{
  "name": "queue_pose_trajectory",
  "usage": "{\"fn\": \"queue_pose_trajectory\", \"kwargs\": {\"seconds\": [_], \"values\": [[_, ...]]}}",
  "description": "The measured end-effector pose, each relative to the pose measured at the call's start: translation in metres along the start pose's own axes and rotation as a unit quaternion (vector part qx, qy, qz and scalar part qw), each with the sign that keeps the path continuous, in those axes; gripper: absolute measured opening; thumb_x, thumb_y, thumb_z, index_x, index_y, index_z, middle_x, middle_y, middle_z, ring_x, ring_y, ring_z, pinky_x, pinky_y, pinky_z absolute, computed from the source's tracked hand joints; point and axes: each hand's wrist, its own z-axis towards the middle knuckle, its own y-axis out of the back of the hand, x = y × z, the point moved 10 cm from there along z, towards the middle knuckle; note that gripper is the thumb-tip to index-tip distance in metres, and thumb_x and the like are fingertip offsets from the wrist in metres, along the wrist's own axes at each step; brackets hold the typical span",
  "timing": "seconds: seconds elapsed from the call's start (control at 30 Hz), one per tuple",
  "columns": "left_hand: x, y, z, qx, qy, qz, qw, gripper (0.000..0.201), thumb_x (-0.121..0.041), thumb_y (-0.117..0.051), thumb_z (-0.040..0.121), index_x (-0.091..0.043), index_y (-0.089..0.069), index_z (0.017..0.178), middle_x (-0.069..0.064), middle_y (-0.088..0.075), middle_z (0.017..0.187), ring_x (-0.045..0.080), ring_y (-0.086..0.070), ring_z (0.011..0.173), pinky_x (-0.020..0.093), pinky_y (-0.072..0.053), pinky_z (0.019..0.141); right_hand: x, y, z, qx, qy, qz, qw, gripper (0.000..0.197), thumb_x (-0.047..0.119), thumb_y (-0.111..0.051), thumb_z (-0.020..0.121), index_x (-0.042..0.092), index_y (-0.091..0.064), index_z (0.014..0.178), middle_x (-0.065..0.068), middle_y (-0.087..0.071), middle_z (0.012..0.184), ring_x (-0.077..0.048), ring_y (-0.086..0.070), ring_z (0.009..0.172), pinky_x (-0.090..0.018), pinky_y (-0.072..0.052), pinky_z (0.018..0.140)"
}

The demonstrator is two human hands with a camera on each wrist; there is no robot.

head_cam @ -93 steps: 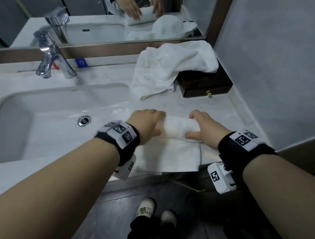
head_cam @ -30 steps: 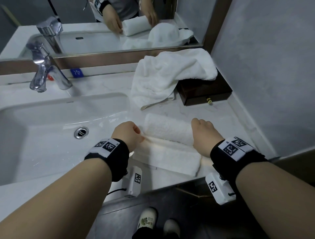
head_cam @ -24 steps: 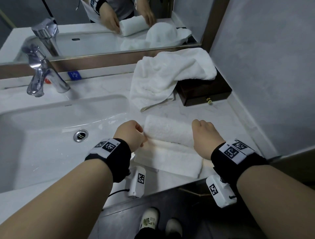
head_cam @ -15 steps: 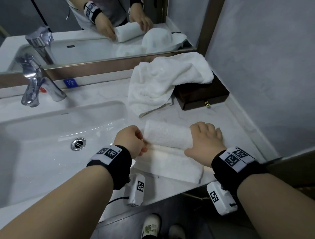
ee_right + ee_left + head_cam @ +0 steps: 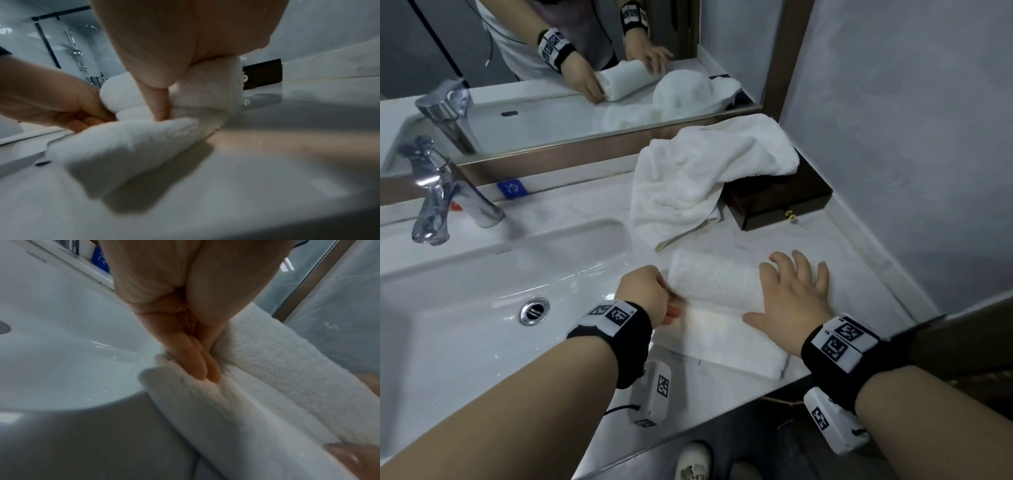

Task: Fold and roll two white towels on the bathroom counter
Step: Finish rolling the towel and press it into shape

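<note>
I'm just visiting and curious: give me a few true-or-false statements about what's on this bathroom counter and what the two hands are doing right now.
1. The towel being rolled is only partly rolled; a flat part lies nearer the counter's front edge. True.
2. The second towel is already a neat roll. False: it lies crumpled, draped partly over the dark box.
3. The right hand lies on the roll's right end with fingers spread. True.
4. The left hand is turning the tap. False: it is at the roll's left end, fingertips on the towel.
5. The rolled towel sits inside the sink. False: it is on the counter beside it.
</note>
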Motion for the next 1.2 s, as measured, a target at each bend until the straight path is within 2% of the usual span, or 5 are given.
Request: {"fn": "queue_pose_trajectory", "kwargs": {"seconds": [0.23, 0.37, 0.57, 1.03, 1.2], "values": [[0.002, -0.008, 0.009, 0.041, -0.013, 0.013, 0.999, 0.019, 0.012, -0.051, 0.089, -0.003, -0.053, 0.078, 0.020, -0.064, 0.062, 0.028, -0.068, 0.054, 0.034, -0.057, 0.047, 0.004, 0.003, 0.000, -0.035, 0.003, -0.020, 0.999, 0.058, 0.055, -0.054, 0.086, 0.024, -0.026, 0.127, 0.000, -0.027, 0.141, -0.032, -0.005, 0.142, -0.063, -0.002, 0.110], [-0.001, -0.015, 0.010, 0.099, 0.008, -0.006, 0.995, 0.008, 0.001, -0.074, 0.078, 0.002, -0.066, 0.076, 0.018, -0.072, 0.077, 0.031, -0.072, 0.077, 0.044, -0.062, 0.074, 0.004, 0.005, 0.004, -0.051, 0.012, -0.027, 0.998, 0.055, 0.049, -0.059, 0.086, 0.025, -0.029, 0.125, 0.002, -0.030, 0.135, -0.028, -0.016, 0.138, -0.059, -0.008, 0.109], [-0.007, -0.022, 0.013, 0.134, 0.033, -0.101, 0.985, 0.060, -0.056, -0.082, 0.068, -0.008, -0.072, 0.103, 0.012, -0.073, 0.097, 0.030, -0.071, 0.090, 0.042, -0.061, 0.067, 0.008, 0.011, 0.011, -0.076, 0.044, -0.027, 0.996, 0.052, 0.032, -0.074, 0.074, 0.024, -0.042, 0.115, 0.000, -0.044, 0.124, -0.024, -0.039, 0.113, -0.039, -0.029, 0.096], [-0.021, -0.032, 0.024, 0.116, 0.045, -0.149, 0.981, 0.043, -0.037, -0.085, 0.074, -0.005, -0.066, 0.095, 0.015, -0.070, 0.076, 0.027, -0.068, 0.051, 0.034, -0.057, 0.052, 0.007, 0.014, 0.006, -0.105, 0.070, 0.021, 0.992, 0.063, 0.009, -0.074, 0.062, 0.026, -0.043, 0.115, 0.007, -0.041, 0.125, -0.020, -0.038, 0.114, -0.031, -0.027, 0.097], [-0.038, -0.017, 0.029, 0.071, -0.042, -0.064, 0.995, 0.055, -0.031, -0.082, 0.073, -0.010, -0.049, 0.112, 0.021, -0.065, 0.095, 0.035, -0.071, 0.055, 0.043, -0.059, 0.051, 0.006, 0.014, 0.003, -0.139, 0.091, 0.045, 0.985, 0.069, 0.005, -0.077, 0.055, 0.020, -0.050, 0.116, 0.001, -0.046, 0.121, -0.020, -0.040, 0.113, -0.027, -0.019, 0.100]]}}
